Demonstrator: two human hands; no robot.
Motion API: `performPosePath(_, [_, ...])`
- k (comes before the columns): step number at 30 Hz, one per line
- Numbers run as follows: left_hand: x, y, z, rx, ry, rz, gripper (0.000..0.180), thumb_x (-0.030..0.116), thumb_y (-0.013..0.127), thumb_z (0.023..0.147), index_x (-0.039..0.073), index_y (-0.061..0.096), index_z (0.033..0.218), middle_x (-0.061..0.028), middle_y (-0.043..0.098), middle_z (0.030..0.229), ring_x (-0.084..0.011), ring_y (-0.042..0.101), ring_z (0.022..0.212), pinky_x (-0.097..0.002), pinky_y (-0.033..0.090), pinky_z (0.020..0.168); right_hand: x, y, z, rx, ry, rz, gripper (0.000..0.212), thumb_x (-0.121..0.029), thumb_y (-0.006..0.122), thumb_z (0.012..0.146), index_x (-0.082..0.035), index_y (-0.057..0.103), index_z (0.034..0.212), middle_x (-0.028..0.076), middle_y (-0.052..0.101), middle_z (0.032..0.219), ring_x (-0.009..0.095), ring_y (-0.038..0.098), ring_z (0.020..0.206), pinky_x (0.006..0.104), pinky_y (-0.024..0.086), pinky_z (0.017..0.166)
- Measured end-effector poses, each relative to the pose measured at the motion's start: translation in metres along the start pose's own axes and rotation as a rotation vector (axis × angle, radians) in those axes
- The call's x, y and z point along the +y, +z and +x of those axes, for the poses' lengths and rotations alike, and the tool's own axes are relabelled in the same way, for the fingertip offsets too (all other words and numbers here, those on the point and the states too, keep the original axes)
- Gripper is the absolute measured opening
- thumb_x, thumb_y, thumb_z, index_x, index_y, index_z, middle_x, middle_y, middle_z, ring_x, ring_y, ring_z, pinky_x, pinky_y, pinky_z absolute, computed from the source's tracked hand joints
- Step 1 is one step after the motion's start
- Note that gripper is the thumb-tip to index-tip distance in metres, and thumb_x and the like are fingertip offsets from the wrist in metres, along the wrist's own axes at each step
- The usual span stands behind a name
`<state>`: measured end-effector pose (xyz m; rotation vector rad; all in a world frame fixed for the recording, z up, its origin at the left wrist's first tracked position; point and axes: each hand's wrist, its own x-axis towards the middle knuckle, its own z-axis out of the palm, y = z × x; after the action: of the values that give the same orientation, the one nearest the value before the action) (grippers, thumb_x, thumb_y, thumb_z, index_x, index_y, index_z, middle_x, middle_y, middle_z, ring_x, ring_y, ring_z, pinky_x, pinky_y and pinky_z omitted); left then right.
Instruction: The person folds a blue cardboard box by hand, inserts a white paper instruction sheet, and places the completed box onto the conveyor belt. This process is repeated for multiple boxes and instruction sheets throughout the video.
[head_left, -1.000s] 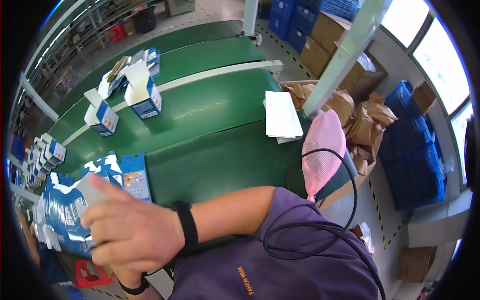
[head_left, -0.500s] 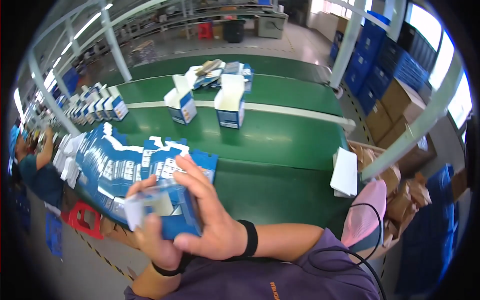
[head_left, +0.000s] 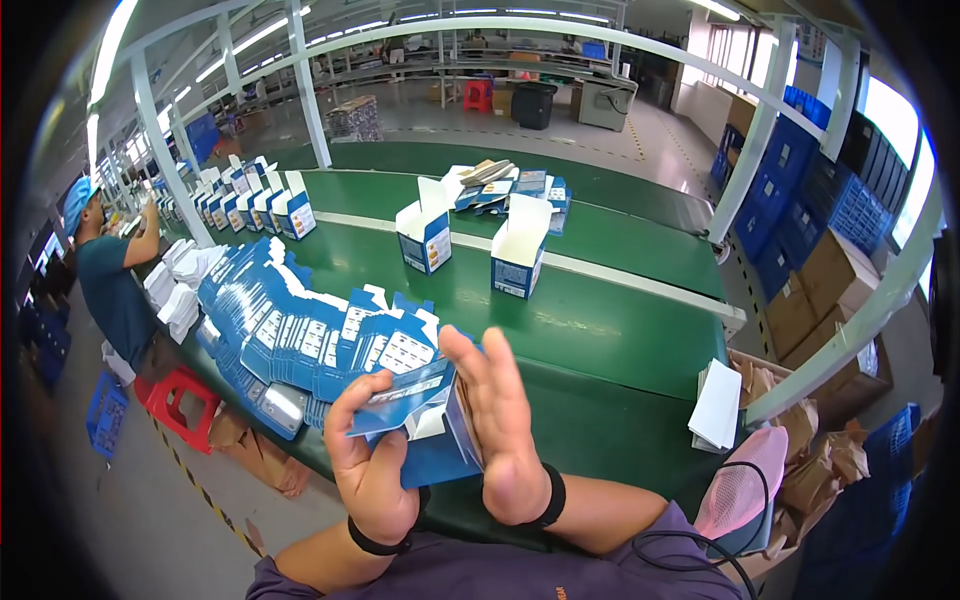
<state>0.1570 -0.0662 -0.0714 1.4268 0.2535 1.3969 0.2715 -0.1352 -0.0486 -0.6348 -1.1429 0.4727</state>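
Note:
A small blue cardboard box (head_left: 440,462), with its end flaps partly raised, is between my hands over the near edge of the green bench. My left hand (head_left: 377,478) grips its left side, thumb at the flaps and index finger curled along the lifted blue panel. My right hand (head_left: 508,440) lies flat against the right side, fingers stretched out and pointing up. Just beyond, a spread of flattened blue and white cartons (head_left: 300,335) covers the bench's left part. Two formed boxes with raised white lids, one on the left (head_left: 425,245) and one on the right (head_left: 517,268), stand farther back.
A row of open boxes (head_left: 270,208) stands far left, near a person in a blue cap (head_left: 110,265). Printed leaflets (head_left: 520,187) lie piled at the back. White sheets (head_left: 715,405) rest at the right edge, by a pink mesh (head_left: 745,480). A red stool (head_left: 180,405) stands left.
The view has shifted, so the bench appears farther right and lower. My right hand's fingers have straightened along the box, and the box's top panel now tilts under my left fingers.

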Motion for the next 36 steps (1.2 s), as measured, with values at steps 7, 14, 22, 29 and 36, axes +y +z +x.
performPosePath(7, [0.005,-0.001,0.008,-0.074,0.124,-0.016,0.031,-0.002,0.052,0.092,0.007,0.053,0.121,-0.0203,0.052,0.141,-0.0332,0.048,0.136,-0.0459,0.035,0.117,0.012,-0.018,-0.004,-0.132,-0.098,-0.309,0.029,0.002,0.052,0.094,-0.008,0.063,0.118,0.019,0.050,0.145,0.037,0.037,0.147,0.0504,0.022,0.123])
performPosePath(14, [0.002,0.002,0.014,-0.075,0.162,0.091,0.029,-0.011,0.061,0.089,0.008,0.059,0.111,-0.0170,0.057,0.135,-0.0349,0.048,0.137,-0.0467,0.033,0.117,0.010,-0.010,0.000,-0.005,0.007,-0.266,0.034,0.015,0.053,0.083,-0.007,0.063,0.108,0.016,0.055,0.136,0.035,0.046,0.140,0.0482,0.032,0.118])
performPosePath(22, [0.009,0.000,0.027,-0.207,0.180,0.330,0.042,-0.003,0.072,0.082,0.007,0.059,0.121,-0.0163,0.059,0.133,-0.0355,0.052,0.134,-0.0463,0.038,0.114,0.014,-0.015,0.006,0.079,0.014,-0.352,0.048,0.016,0.057,0.081,-0.003,0.059,0.126,0.015,0.057,0.133,0.031,0.047,0.140,0.0442,0.035,0.117])
performPosePath(29, [0.017,-0.038,0.059,-0.565,0.155,0.607,0.072,0.031,0.082,0.086,0.003,0.048,0.143,-0.0177,0.059,0.135,-0.0336,0.057,0.129,-0.0413,0.044,0.110,-0.013,-0.039,0.034,0.106,0.488,0.305,0.065,0.011,0.056,0.087,0.002,0.044,0.150,0.013,0.056,0.136,0.026,0.047,0.138,0.0404,0.036,0.117])
performPosePath(36, [-0.002,-0.053,0.075,-0.183,-1.007,-0.674,0.063,0.048,0.061,0.101,0.004,0.048,0.144,-0.0164,0.055,0.140,-0.0289,0.060,0.125,-0.0411,0.049,0.105,-0.002,-0.056,0.039,-0.337,0.178,-0.584,0.047,-0.001,0.058,0.094,0.001,0.055,0.141,0.014,0.060,0.126,0.027,0.059,0.116,0.0375,0.047,0.103])
